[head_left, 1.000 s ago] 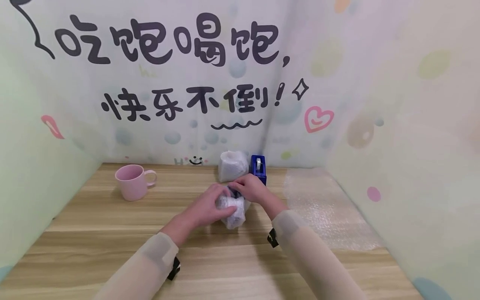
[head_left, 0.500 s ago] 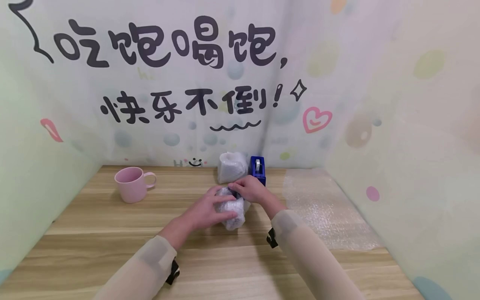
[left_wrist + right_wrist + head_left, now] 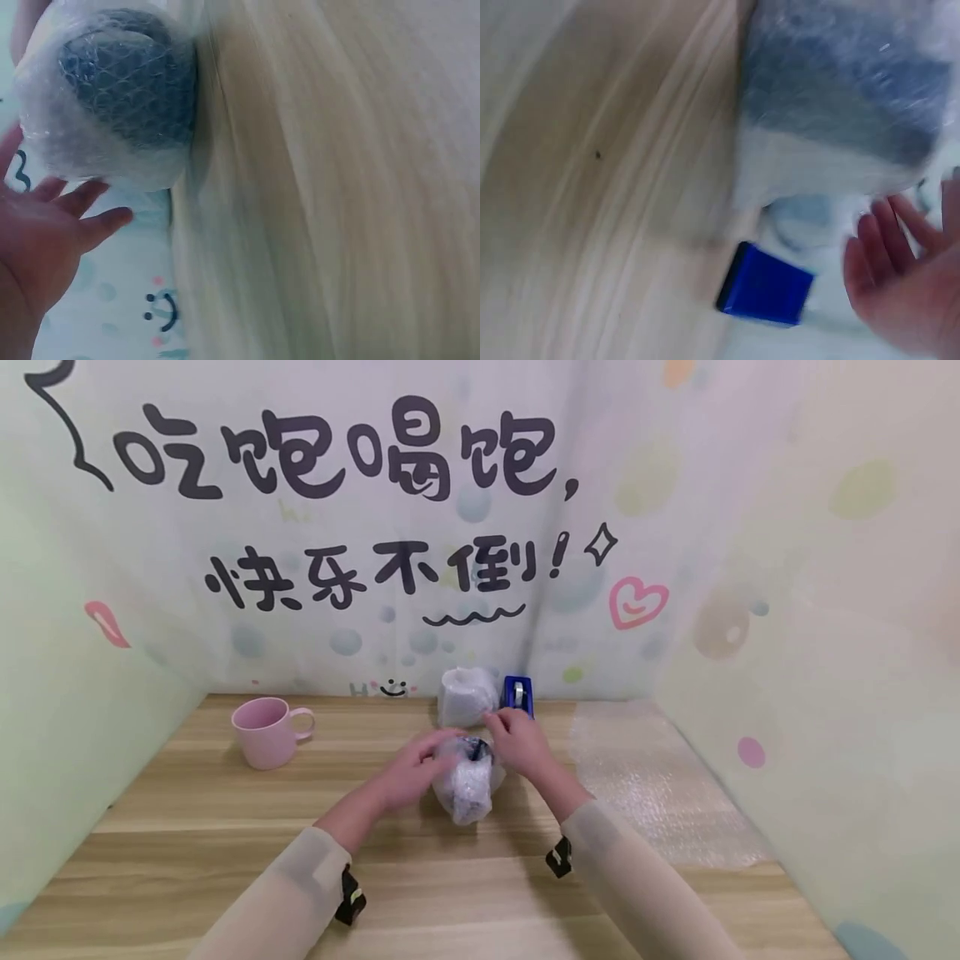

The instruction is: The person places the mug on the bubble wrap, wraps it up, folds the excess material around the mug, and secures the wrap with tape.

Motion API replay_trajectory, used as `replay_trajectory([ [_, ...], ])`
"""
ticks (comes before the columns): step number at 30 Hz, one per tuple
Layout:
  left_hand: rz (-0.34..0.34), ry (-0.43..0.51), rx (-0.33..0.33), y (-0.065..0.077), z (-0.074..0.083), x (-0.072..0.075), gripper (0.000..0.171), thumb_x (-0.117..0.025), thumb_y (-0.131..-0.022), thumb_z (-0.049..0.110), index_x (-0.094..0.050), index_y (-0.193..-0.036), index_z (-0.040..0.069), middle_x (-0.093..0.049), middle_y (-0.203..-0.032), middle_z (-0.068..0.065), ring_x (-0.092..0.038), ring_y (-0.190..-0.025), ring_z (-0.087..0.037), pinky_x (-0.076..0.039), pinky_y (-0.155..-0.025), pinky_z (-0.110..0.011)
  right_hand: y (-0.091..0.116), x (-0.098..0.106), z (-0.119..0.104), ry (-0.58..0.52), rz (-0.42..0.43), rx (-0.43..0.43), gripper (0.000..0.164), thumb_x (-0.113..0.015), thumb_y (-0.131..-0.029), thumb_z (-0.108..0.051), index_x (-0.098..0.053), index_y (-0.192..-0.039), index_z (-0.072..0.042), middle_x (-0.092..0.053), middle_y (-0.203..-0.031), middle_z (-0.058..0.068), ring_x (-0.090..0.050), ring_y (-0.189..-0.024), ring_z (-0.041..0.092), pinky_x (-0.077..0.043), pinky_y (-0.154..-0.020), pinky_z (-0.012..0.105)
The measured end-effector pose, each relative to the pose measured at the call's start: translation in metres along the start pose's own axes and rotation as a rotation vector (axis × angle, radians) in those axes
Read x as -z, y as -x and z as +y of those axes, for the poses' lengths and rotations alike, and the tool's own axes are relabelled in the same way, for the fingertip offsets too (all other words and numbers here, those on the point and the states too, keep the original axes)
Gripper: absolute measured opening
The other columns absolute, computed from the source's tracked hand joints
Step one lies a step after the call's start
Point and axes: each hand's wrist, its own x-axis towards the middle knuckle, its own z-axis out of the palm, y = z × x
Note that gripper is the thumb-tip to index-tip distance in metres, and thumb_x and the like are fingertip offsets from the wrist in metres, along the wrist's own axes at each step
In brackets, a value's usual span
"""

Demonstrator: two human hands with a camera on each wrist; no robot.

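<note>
A dark blue, cup-like thing in bubble wrap stands mid-table, a wrapped part jutting from its front and a dark gap showing at its top. Along its left side lies my left hand, fingers spread and slightly bent; the left wrist view has the fingertips of this hand right at the wrap. My right hand is at the upper right of the bundle, in front of the blue tape dispenser. Loosely curved and holding nothing visible, the right hand's fingers show beside the wrapped thing in the right wrist view.
Behind the bundle, against the wall cloth, is a second bubble-wrapped bundle. A pink mug stands at the back left. A flat sheet of bubble wrap covers the table's right side.
My right hand has drawn off the bundle's top to the right. The left hand's fingers have come off the front part and moved back to its left side, uncovering the top.
</note>
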Motion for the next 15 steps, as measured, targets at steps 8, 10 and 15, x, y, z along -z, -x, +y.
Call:
replay_trajectory([
  [8, 0.060, 0.148, 0.129, -0.025, -0.010, 0.002, 0.056, -0.033, -0.118, 0.035, -0.047, -0.165, 0.009, -0.045, -0.173, -0.018, -0.041, -0.160, -0.043, -0.032, -0.132, -0.064, 0.065, 0.019, -0.029, -0.064, -0.302, -0.108, 0.050, -0.062, -0.111, -0.046, -0.073, -0.081, -0.007, -0.074, -0.071, 0.007, -0.069, -0.056, 0.019, -0.062, -0.056, 0.040],
  [10, 0.028, 0.180, 0.171, -0.030, -0.011, 0.002, 0.057, -0.033, -0.117, 0.038, -0.053, -0.162, 0.010, -0.049, -0.170, -0.018, -0.048, -0.155, -0.041, -0.042, -0.126, -0.060, 0.078, 0.017, -0.031, -0.021, -0.368, -0.090, 0.052, -0.066, -0.107, -0.053, -0.071, -0.080, -0.009, -0.075, -0.072, 0.006, -0.071, -0.056, 0.018, -0.061, -0.054, 0.037],
  [15, -0.004, 0.168, 0.213, -0.030, -0.013, 0.004, 0.053, -0.037, -0.113, 0.034, -0.065, -0.152, 0.010, -0.059, -0.161, -0.017, -0.059, -0.140, -0.037, -0.055, -0.102, -0.043, 0.089, 0.012, -0.026, 0.066, -0.302, -0.016, 0.046, -0.078, -0.099, -0.052, -0.064, -0.074, -0.016, -0.069, -0.066, 0.000, -0.066, -0.056, 0.013, -0.049, -0.050, 0.029],
])
